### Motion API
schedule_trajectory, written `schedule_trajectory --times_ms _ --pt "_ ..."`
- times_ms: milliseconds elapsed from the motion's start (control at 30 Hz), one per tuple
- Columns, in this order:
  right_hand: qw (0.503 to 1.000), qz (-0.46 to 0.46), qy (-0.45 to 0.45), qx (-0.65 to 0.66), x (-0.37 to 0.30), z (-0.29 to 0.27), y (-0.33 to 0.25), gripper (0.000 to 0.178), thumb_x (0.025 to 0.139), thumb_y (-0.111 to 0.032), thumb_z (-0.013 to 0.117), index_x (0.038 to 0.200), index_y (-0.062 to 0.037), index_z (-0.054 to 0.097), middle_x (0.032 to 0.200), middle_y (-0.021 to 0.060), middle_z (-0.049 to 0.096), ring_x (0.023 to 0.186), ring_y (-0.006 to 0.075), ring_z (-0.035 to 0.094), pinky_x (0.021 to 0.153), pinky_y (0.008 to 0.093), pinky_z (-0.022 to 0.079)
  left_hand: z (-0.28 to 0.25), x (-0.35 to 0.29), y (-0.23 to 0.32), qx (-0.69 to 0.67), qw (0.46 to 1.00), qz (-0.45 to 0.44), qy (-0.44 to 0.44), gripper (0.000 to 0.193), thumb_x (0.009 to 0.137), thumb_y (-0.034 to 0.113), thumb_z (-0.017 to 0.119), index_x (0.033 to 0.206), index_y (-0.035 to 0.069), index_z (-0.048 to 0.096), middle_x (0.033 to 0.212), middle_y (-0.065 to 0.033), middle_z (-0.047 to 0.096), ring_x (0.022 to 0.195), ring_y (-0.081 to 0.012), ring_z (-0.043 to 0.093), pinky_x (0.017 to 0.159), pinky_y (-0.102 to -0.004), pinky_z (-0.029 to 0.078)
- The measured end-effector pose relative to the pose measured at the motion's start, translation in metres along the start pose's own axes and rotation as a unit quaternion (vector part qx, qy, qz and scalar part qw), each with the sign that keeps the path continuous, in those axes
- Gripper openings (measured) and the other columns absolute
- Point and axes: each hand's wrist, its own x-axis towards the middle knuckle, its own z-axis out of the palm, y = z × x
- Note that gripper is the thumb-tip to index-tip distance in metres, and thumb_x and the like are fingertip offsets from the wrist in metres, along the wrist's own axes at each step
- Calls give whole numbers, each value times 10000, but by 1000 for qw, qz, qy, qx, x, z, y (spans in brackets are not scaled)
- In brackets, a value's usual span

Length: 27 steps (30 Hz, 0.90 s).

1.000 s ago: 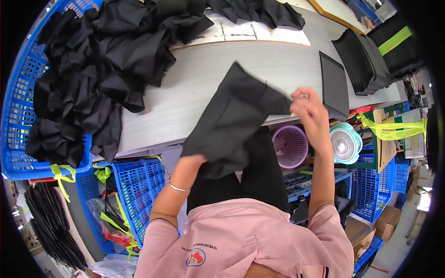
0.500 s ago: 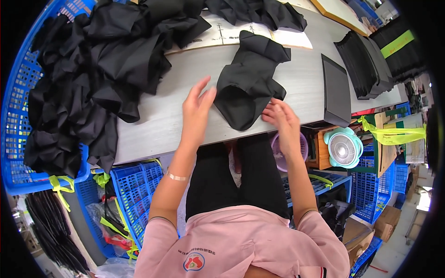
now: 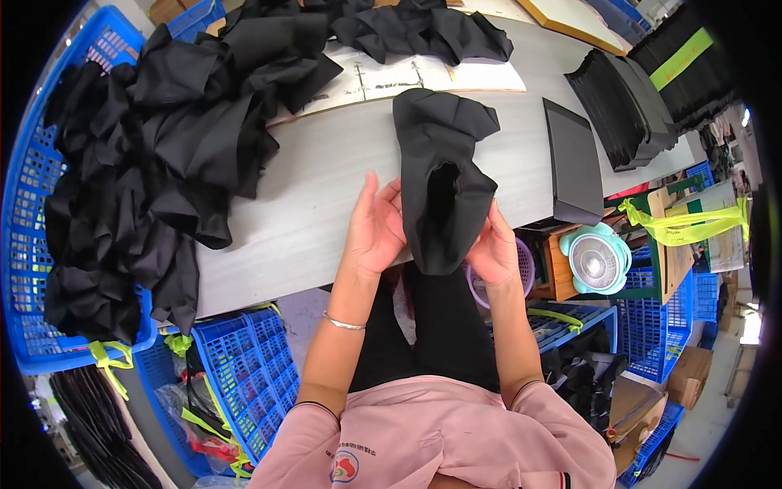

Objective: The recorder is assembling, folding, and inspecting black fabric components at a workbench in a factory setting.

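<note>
Moved inward, left hand (image 3: 376, 231) rests unclenched against black cloth (image 3: 427, 163) that right hand (image 3: 494, 254) grips.

Cloth piece (image 3: 440, 138) over the desk (image 3: 326, 163), cloth heap (image 3: 195, 147) at left, stack (image 3: 615, 106) at right.
The cloth heap lies in a basket (image 3: 27, 220) and reaches onto the desk. Behind the cloth piece is a board (image 3: 476, 76); before the desk, a fan (image 3: 599, 259) is right of a bin (image 3: 527, 269).

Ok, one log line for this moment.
left hand: open, at left edge of black fabric piece | right hand: at its right edge, grip unclear | piece: dark opening visible, far end over grey tabletop
</note>
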Motion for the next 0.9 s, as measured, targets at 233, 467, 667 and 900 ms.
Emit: schedule_trajectory --times_ms 233,467,667,900 --pt "992 -13 98 -74 2 18 1 347 918 -197 660 1242 -90 594 1023 -23 673 745 74 599 621 244 477 -8 9 -3 166 984 49 44 331 916 202 711 1189 49 603 1098 -36 676 994 -128 654 837 -292 547" --pt "657 -366 262 -605 6 12 -14 153 846 -18 607 987 -17 548 598 46 554 519 85 487 514 266 417 -15 -2 -9 559 692 396 226 368 847 -17 708 1189 22 578 856 16 591 597 -19 516 552 -175 397" --pt "754 -234 172 -590 -7 27 4 364 953 -127 621 1282 6 538 706 69 621 501 114 560 499 260 444 -2 -14 -23 538 726 356 238 426 849 -9 713 1240 28 548 917 -18 586 592 -32 507 570 -191 422" --pt "668 -292 188 -658 -3 12 -13 408 887 21 558 1293 -20 535 734 37 558 584 75 544 535 248 459 -11 -25 -1 586 638 422 267 533 795 -69 701 1287 56 539 1055 -50 579 712 -74 540 596 -215 456"
